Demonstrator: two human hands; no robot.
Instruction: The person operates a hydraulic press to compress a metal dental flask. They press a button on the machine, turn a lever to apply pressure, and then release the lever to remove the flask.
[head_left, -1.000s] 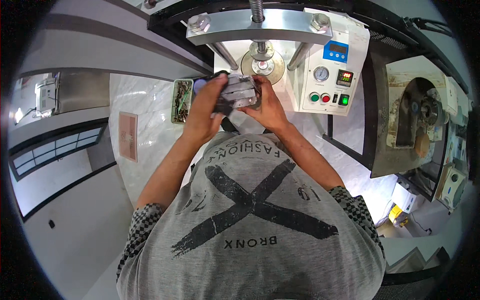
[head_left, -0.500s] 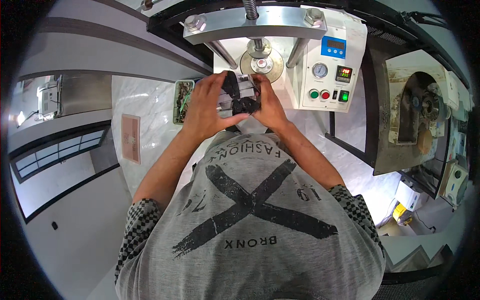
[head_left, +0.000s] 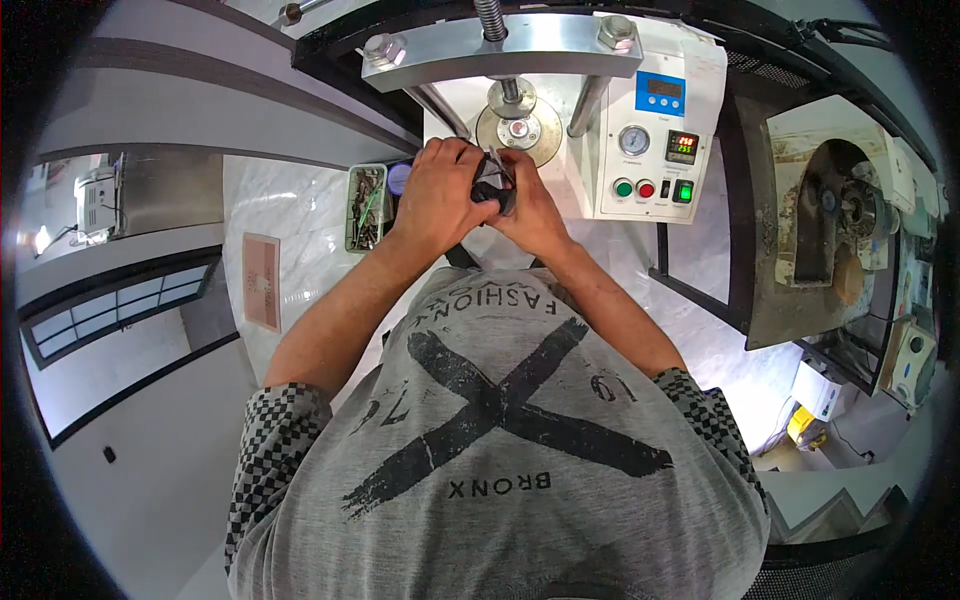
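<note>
In front of the press, my left hand (head_left: 436, 196) wraps around a small black object with grey, shiny flat faces (head_left: 493, 188). Its exact kind I cannot make out. My right hand (head_left: 533, 208) grips the same object from the other side, fingers curled over its far edge. Most of the object is hidden behind my left fingers and thumb. Just beyond my hands is the round metal plate (head_left: 547, 135) of the press, under a threaded spindle (head_left: 491, 20).
A silver crossbar (head_left: 500, 55) spans the press above the plate. To its right stands the white control box (head_left: 617, 170) with gauge and buttons. Left of my hands are a pale green tray (head_left: 351, 230) of small tools and a purple round item (head_left: 398, 179). A pinkish card (head_left: 262, 282) lies farther left.
My left hand has moved a little right and closed further over the object, covering more of it. The object appears turned, with less of its grey faces showing.
</note>
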